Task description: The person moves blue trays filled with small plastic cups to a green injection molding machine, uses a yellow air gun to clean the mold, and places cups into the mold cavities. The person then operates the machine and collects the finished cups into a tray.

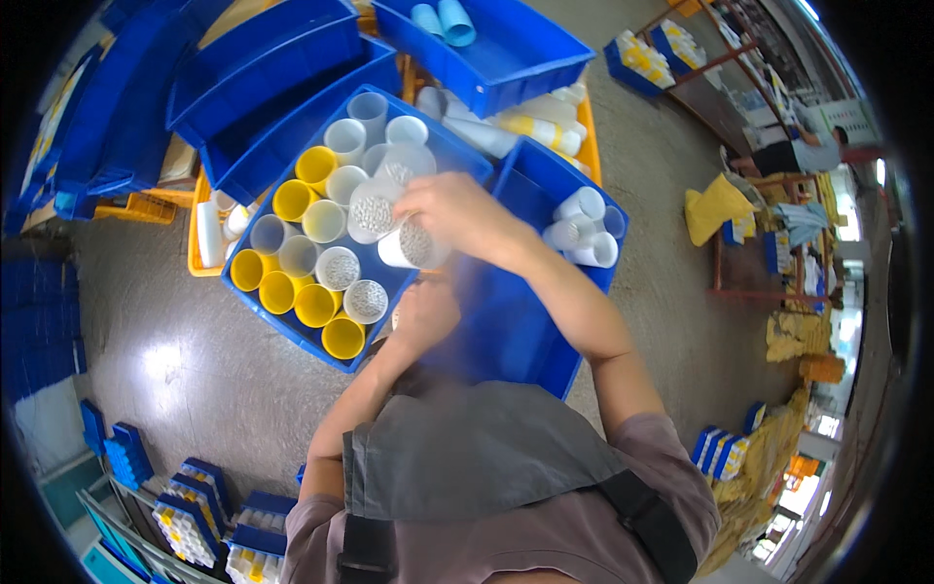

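My right hand (455,216) reaches over a blue bin (292,331), its fingers pinched at the rim of a white tube (416,243) whose mouth looks full of small white round ends. Close against it is another such filled tube (373,216), and a blurred translucent one (407,161) lies just beyond. My left hand (426,310) is curled lower down, by the bin's near right side; what its fingers hold is hidden. Upright in the bin stand several yellow tubes (316,306) and white tubes (324,222), some with filled mouths, others hollow.
On the right, a second blue bin (516,321) has several white tubes (595,250) lying at its far end. Another blue bin (496,58) with light-blue tubes (455,23) rests behind. Stacked blue bins (263,68) stand far left. A person (812,154) is off to the right.
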Available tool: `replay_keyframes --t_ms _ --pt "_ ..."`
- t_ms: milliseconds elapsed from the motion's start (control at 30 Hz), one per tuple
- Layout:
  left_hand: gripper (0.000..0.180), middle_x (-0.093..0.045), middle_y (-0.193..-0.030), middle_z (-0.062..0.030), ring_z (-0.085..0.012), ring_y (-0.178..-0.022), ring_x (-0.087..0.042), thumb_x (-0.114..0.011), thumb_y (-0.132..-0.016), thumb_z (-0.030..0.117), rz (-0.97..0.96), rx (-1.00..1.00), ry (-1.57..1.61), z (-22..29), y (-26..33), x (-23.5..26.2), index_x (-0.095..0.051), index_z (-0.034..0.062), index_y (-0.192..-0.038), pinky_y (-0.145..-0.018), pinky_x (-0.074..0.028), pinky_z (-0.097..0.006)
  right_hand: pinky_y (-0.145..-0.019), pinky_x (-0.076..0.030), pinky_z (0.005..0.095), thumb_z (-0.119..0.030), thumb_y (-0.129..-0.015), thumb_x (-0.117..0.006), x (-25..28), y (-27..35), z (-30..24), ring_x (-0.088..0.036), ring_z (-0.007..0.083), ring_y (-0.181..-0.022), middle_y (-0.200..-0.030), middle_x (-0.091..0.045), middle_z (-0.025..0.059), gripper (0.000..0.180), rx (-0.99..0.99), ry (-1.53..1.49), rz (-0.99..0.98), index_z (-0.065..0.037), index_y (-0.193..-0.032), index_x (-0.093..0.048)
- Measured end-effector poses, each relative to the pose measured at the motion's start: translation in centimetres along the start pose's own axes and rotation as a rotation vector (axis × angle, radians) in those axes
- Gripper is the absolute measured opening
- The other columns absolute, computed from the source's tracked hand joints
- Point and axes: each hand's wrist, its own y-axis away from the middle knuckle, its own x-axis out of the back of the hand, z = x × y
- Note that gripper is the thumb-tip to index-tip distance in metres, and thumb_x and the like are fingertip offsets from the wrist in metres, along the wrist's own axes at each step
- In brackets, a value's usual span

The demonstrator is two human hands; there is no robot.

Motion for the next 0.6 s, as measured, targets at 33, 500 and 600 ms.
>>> replay_keyframes --t_ms 33,500,600 --pt "0.024 -0.067 -0.078 -0.0272 -0.0426 -0.073 -0.068 -0.056 -0.077 0.006 0.001 -0.017 0.009 -0.1 0.0 0.0 -0.058 -0.0062 -0.098 -0.069 -0.055 -0.049 -0.080 -0.054 0.0401 0.002 -0.074 -0.064 2.4 1.1 -0.7 -0.067 0.0349 -0.091 -0.101 -0.069 0.0135 0.028 0.029 -0.016 0.020 -0.009 -0.098 -0.074" --pt "0.021 -0.067 -0.074 -0.0257 -0.0424 -0.069 -0.068 -0.060 -0.078 0.004 0.151 -0.028 0.046 -0.1 -0.2 -0.6 -0.062 -0.0054 -0.097 -0.068 -0.056 -0.047 -0.076 -0.054 0.0381 0.001 -0.075 -0.061 3.8 24.5 6.7 -0.065 0.0268 -0.088 -0.092 -0.061 0.0083 0.015 -0.266 0.179 -0.306 -0.006 -0.087 -0.066" --pt "0.026 -0.066 -0.073 -0.0260 -0.0431 -0.067 -0.067 -0.059 -0.079 0.006 0.155 -0.053 0.059 -0.2 -0.3 -0.8 -0.061 -0.0054 -0.102 -0.067 -0.056 -0.049 -0.083 -0.054 0.0382 -0.003 -0.077 -0.062 3.5 25.4 7.3 -0.065 0.0291 -0.095 -0.109 -0.065 0.0089 0.022 -0.333 0.225 -0.326 -0.010 -0.098 -0.068"
